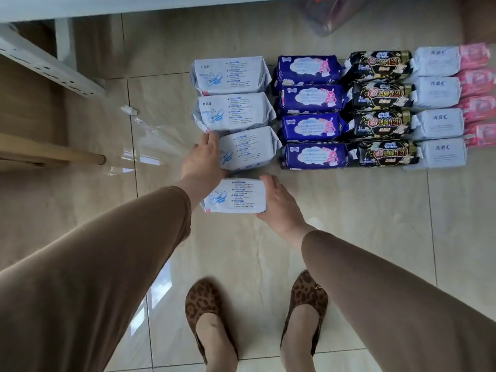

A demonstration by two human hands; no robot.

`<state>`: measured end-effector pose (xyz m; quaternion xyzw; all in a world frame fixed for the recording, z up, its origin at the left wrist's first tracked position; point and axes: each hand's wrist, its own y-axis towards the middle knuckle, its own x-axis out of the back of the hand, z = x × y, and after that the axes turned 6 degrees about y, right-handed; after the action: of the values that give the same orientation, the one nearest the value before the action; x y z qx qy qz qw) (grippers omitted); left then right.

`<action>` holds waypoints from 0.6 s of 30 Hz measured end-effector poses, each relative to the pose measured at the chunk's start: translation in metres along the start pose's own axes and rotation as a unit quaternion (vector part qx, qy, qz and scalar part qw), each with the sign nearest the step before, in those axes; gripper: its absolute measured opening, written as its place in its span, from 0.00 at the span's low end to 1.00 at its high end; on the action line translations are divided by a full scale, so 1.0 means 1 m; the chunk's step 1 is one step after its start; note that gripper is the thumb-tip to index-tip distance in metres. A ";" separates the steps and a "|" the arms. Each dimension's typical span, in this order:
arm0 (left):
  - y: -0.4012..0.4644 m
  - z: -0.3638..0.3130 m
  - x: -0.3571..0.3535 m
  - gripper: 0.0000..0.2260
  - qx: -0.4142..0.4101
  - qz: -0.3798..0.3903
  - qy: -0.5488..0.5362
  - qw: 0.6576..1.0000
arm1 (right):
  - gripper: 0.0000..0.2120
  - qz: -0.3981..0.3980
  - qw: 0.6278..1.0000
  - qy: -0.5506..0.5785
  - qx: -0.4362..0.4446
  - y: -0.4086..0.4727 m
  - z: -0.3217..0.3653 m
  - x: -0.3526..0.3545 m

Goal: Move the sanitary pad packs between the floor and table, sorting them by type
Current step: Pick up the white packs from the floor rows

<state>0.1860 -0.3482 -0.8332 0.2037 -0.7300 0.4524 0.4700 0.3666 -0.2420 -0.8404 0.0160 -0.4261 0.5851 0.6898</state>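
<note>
Sanitary pad packs lie on the tiled floor in columns by type: white packs [230, 75], dark blue packs [308, 69], black packs [381, 63], pale blue ABC packs [436, 61] and pink packs [473, 56]. My left hand [204, 157] rests with straight fingers against the left end of the third white pack [249, 149]. My right hand [279, 202] grips the right end of a fourth white pack [236, 196], just in front of that column. My left wrist hides this pack's left edge.
A white table edge [107, 4] runs along the top, with a white perforated rail [45, 65] and a wooden bar [53, 154] at the left. A clear plastic bag [330, 14] lies at the top right. My feet in leopard-print shoes [204, 304] stand on the tiles.
</note>
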 end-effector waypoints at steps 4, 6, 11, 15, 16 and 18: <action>-0.031 0.008 0.030 0.35 -0.003 0.011 -0.003 1.000 | 0.25 0.036 0.999 0.031 0.000 -0.030 0.013 0.031; -0.055 0.012 0.058 0.32 0.003 0.009 -0.015 1.000 | 0.28 0.062 0.997 0.037 0.003 -0.052 0.028 0.060; -0.119 0.015 0.163 0.33 0.014 -0.003 -0.045 0.999 | 0.34 0.091 0.993 0.075 -0.020 -0.116 0.095 0.154; -0.169 0.009 0.282 0.33 0.004 -0.027 -0.072 0.997 | 0.35 0.082 0.989 0.119 -0.012 -0.164 0.178 0.247; -0.182 0.008 0.316 0.33 -0.005 -0.038 -0.080 0.996 | 0.35 0.076 0.989 0.129 -0.001 -0.176 0.202 0.272; -0.209 0.005 0.386 0.32 -0.026 -0.064 -0.099 0.993 | 0.36 0.059 0.985 0.160 0.014 -0.203 0.250 0.322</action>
<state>0.1508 -0.4092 -0.3998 0.2811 -0.7699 0.3799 0.4288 0.3754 -0.1809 -0.3891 -0.0927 -0.3024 0.6257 0.7131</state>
